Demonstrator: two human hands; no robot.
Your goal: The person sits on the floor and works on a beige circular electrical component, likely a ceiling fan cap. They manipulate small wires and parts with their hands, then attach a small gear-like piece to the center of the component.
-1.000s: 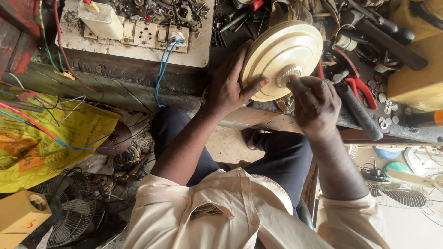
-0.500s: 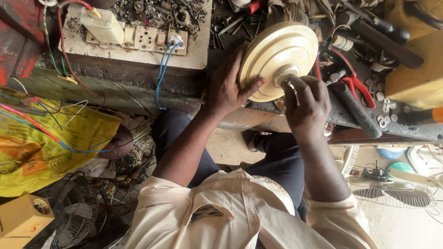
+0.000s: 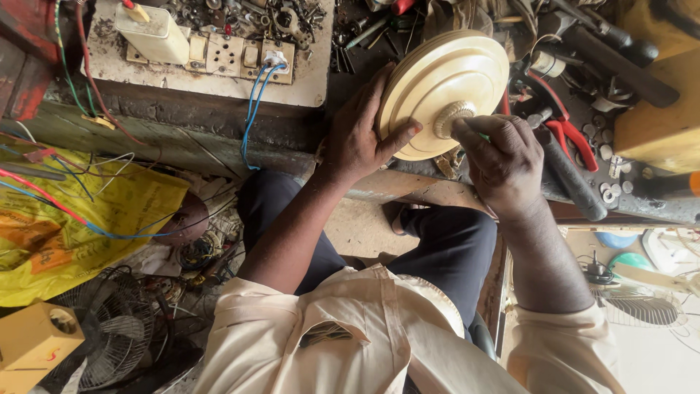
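Left hand (image 3: pixel 357 138): closed on the cream round cover (image 3: pixel 443 95); my palm lies on its left rim, my thumb is pressed across its face, and the fingers wrap behind, out of sight.
Right hand (image 3: pixel 503 157): bunched tight, fingertips pinched at the ribbed hub (image 3: pixel 453 119) in the cover's middle; a sliver of green shows between them, likely a small tool's handle, too hidden to name.
Cream round cover: a stepped, dish-shaped housing, tilted on edge with its face toward me, held up between both hands just over the front edge of the workbench (image 3: pixel 408 186).
Step in hand: by my judgement, work at the hub, turning or seating something there while the left hand braces the cover.
Next move calls for: a steady left-hand hold so the cover does not spin, and small, firm fingertip work on the right.
Just right of my right hand: red-handled pliers (image 3: pixel 572 135) and a dark tool handle (image 3: pixel 576 186), lying on the bench among washers.
Well left of my left hand: a switch and socket board (image 3: pixel 233 55) with blue wires (image 3: pixel 251 109) hanging from it.
Below and far left: a yellow bag (image 3: pixel 87 219) and a fan guard (image 3: pixel 109 343) on the floor.
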